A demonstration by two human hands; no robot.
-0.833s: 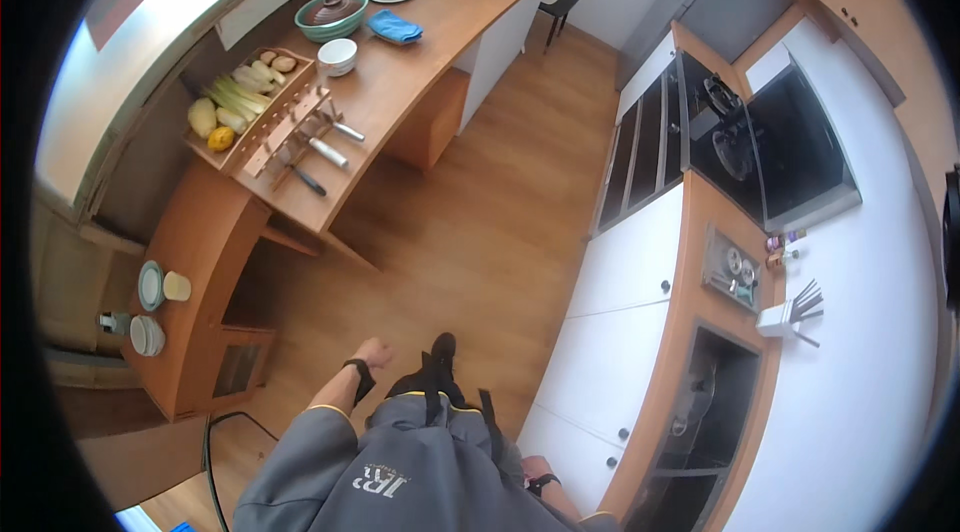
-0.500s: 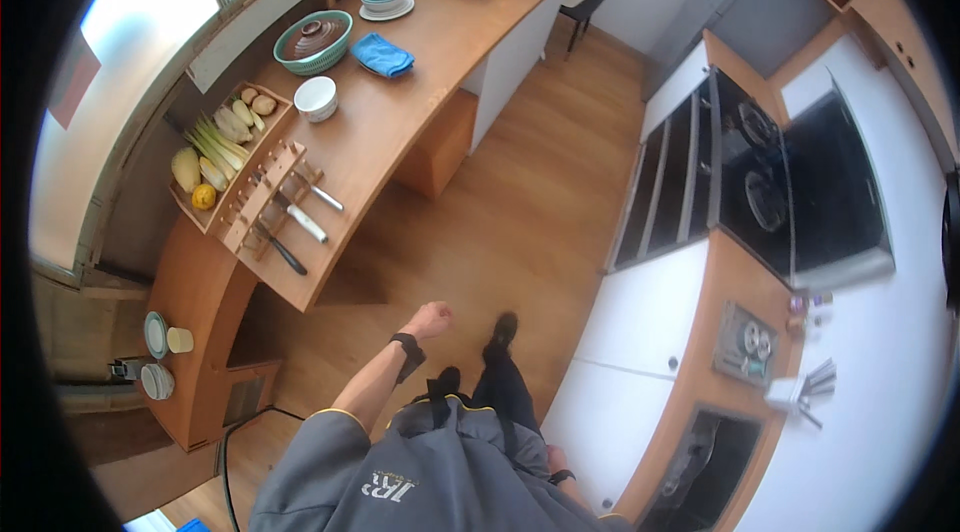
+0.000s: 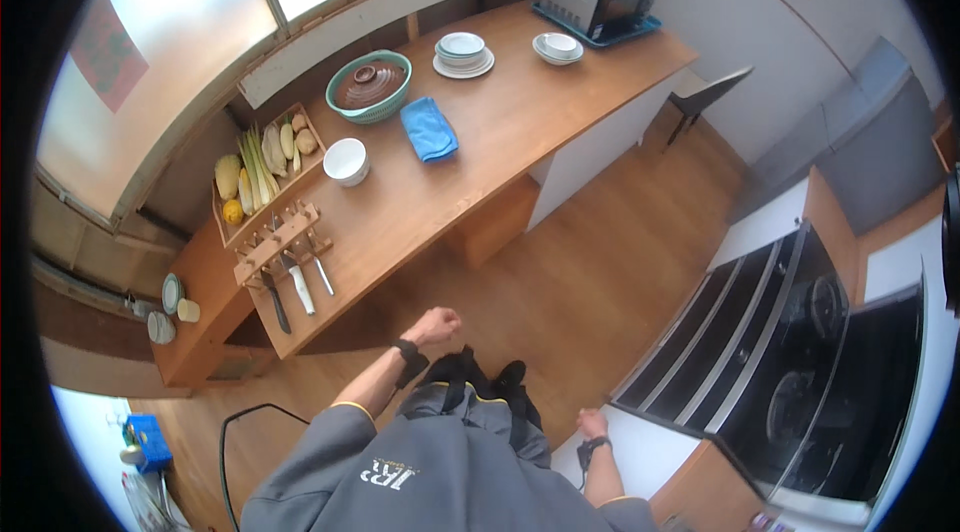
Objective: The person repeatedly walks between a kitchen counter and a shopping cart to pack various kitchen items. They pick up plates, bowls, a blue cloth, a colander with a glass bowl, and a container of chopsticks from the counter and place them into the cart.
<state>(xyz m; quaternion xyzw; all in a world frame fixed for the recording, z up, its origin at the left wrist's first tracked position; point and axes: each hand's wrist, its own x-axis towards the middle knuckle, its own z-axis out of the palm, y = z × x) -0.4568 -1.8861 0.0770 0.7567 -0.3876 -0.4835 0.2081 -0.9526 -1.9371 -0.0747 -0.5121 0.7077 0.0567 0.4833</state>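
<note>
My left hand (image 3: 435,325) hangs over the wooden floor near the front edge of the wooden counter (image 3: 500,147), its fingers curled in and nothing in them. On the right, my right hand (image 3: 592,422) is by the white cabinet, also loosely closed with no object visible in it. Neither hand appears to hold anything. Closest to the left hand on the counter is a wooden knife rack (image 3: 280,247) with several knives, one white-handled knife (image 3: 302,290) among them. Behind it lies a tray of vegetables (image 3: 262,167), with a white bowl (image 3: 346,162) beside it.
Farther along the counter are a blue cloth (image 3: 429,130), a green basket with a brown lid (image 3: 369,87), stacked dishes (image 3: 463,56) and a microwave (image 3: 597,0). A chair (image 3: 705,97) stands past its end. The black stove (image 3: 770,352) is on my right; a blue crate (image 3: 150,442) sits behind left.
My view has turned and shifted, so the microwave now shows whole and the stove looks nearer. My right hand has come out from beside my body into clear sight. The left stays curled.
</note>
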